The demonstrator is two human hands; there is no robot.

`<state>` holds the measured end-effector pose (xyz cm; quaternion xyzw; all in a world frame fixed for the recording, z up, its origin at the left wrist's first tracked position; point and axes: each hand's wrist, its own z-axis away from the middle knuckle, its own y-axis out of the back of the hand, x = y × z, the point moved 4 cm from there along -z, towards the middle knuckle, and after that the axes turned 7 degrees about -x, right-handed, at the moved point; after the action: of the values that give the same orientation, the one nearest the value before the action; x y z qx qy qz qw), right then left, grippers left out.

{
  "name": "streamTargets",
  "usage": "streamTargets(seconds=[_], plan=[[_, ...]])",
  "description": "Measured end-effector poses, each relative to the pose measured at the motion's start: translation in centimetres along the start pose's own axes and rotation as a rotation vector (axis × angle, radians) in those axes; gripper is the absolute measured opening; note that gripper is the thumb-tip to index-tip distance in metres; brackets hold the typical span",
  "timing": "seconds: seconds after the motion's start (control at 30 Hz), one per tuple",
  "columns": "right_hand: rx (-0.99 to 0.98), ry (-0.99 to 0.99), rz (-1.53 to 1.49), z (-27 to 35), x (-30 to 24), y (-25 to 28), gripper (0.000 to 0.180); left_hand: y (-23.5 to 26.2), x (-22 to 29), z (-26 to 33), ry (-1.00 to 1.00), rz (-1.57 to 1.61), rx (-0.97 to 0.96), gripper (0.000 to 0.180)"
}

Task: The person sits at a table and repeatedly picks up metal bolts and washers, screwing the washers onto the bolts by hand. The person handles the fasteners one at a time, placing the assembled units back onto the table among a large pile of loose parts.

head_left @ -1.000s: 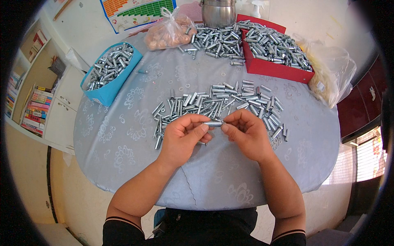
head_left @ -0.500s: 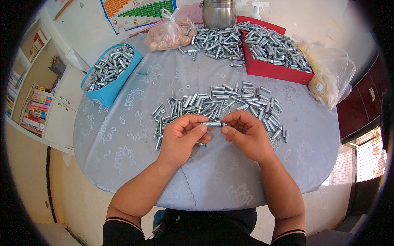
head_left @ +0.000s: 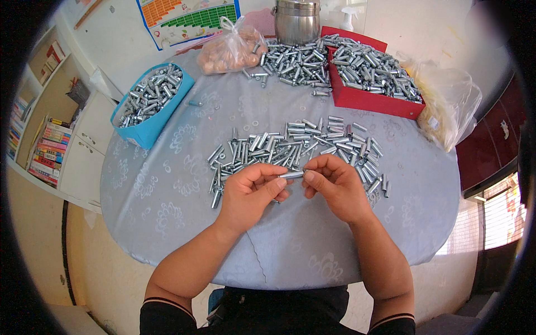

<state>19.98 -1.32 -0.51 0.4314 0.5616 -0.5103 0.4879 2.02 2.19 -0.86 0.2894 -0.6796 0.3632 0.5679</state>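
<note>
Metal cylinder (head_left: 291, 175): held between both hands, near side of the loose pile (head_left: 300, 131), over the surface (head_left: 301, 240). Long axis runs roughly left-right, right end slightly farther from the person. Left hand (head_left: 251, 190): thumb and fingers clamped on its left end. Right hand (head_left: 338, 190): pinched at its right end; fine detail there too small to read.

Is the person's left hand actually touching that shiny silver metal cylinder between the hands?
Touching. In the head view, the left hand pinches the left end of the shiny silver metal cylinder between thumb and forefinger.
</note>
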Motion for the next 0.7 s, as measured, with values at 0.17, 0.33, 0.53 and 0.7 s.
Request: streamTargets(seconds=[0.17, 0.33, 0.53, 0.7], plan=[[0.014, -0.049, 0.12, 0.3, -0.2, 1.3, 0.014, 0.5, 1.0, 0.2, -0.137, -0.058, 0.166, 0.02], [-0.038, -0.132, 0.065, -0.2, -0.9, 1.8, 0.021, 2.0, 1.4, 0.1, -0.16, 0.006, 0.295, 0.019], [0.189, 0.293, -0.363, -0.9, -2.6, 2.1, 0.034, 1.9, 1.3, 0.1, -0.152, -0.007, 0.304, 0.019], [0.233, 0.253, -0.273, -0.5, -1.6, 3.3, 0.031, 2.0, 1.5, 0.1, -0.179, -0.005, 0.31, 0.018]])
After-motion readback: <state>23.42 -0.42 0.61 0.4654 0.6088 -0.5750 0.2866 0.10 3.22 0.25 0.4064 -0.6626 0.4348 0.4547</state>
